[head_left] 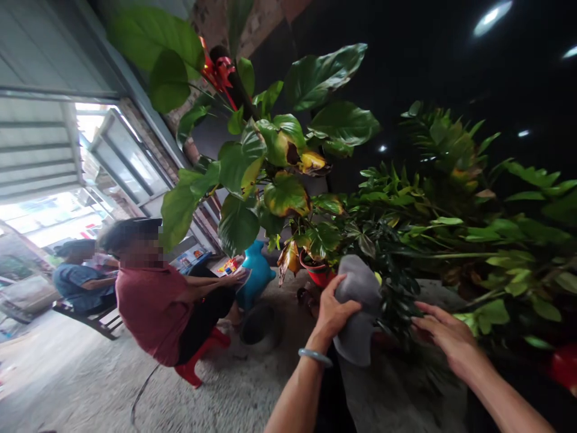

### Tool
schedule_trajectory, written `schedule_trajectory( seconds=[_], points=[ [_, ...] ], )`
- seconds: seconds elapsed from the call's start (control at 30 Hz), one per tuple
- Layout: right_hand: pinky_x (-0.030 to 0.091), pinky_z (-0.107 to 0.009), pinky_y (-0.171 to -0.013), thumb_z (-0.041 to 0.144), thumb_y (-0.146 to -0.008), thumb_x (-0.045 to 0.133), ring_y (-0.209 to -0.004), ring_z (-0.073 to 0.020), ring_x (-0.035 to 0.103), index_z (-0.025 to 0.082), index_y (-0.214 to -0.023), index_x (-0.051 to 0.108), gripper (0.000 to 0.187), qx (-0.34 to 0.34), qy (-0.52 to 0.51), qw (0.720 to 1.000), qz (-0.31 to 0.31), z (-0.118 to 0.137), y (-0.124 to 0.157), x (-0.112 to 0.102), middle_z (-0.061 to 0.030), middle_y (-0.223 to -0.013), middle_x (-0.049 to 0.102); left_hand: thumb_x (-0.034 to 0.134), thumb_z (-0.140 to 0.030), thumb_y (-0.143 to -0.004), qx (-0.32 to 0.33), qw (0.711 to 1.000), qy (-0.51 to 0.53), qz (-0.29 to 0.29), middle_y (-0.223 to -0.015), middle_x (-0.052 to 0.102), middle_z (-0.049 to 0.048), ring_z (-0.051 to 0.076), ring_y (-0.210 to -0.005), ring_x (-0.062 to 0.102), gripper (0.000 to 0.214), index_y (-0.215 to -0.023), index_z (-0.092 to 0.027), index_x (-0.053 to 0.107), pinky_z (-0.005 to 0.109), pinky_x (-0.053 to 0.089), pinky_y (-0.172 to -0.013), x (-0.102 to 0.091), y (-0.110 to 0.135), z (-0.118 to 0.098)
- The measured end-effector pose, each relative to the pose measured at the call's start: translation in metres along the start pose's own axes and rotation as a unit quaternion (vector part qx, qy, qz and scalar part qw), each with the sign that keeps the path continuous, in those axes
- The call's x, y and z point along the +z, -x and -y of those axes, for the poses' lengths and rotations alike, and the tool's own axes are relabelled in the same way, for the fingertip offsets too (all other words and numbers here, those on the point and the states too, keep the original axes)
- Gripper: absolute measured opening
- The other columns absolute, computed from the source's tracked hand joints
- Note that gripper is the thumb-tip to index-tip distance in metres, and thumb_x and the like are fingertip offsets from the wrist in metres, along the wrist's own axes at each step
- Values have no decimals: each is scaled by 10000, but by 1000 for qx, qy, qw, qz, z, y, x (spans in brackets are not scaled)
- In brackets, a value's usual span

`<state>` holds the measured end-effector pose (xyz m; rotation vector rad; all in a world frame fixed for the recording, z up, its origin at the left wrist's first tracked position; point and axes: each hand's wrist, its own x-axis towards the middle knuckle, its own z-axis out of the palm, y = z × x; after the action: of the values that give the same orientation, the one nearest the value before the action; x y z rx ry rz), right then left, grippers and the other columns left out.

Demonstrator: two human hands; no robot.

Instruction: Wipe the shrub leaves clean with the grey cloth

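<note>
My left hand (336, 310), with a pale bangle on its wrist, is closed on a soft grey cloth (360, 282). The cloth hangs down below the fingers, beside a plant with dark narrow leaves (399, 282). On the other side of those leaves, my right hand (451, 340) reaches in from the right. Its fingertips come together at the edge of the dark foliage and appear to pinch a leaf, whose grip point is partly hidden in shadow.
A tall broad-leaved plant (241, 162) with yellowed leaves rises ahead from a red pot (318, 273). More foliage (500, 234) spreads right. Left, a person in a red shirt (148, 313) sits on a red stool (202, 355) near a dark bucket (259, 328) and blue figure (255, 273); another person (81, 276) sits behind.
</note>
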<state>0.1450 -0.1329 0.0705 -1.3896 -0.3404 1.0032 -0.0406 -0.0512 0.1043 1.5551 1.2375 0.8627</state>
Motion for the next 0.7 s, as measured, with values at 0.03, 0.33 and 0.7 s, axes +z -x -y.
schedule_trajectory(
  seconds=[0.03,0.33,0.7],
  points=[
    [478,-328,-443,273,-351,692,-448,-220,599,249,-674,638,328,0,7,1000,3,0,1,0,0,-459,622,781,-102,-517,-19,999,-22,28,-1087,721,50,247,-1003,643,729,-1235,-168,668,348,516,-925,6,2,8],
    [442,-310,-393,263,-351,662,-387,-191,553,270,-563,628,215,2,18,1000,5,2,-3,-6,29,-402,594,802,-106,-489,-5,1000,5,25,-1064,719,16,236,-973,638,713,-1188,-200,698,324,516,-889,-27,17,-2],
    [453,-316,-405,302,-318,667,-423,-201,574,259,-602,633,289,-19,38,999,7,3,4,-6,6,-433,600,847,-155,-458,-100,960,-204,165,-1044,744,35,287,-1047,642,715,-1161,-192,725,371,505,-943,-8,22,50]
  ],
)
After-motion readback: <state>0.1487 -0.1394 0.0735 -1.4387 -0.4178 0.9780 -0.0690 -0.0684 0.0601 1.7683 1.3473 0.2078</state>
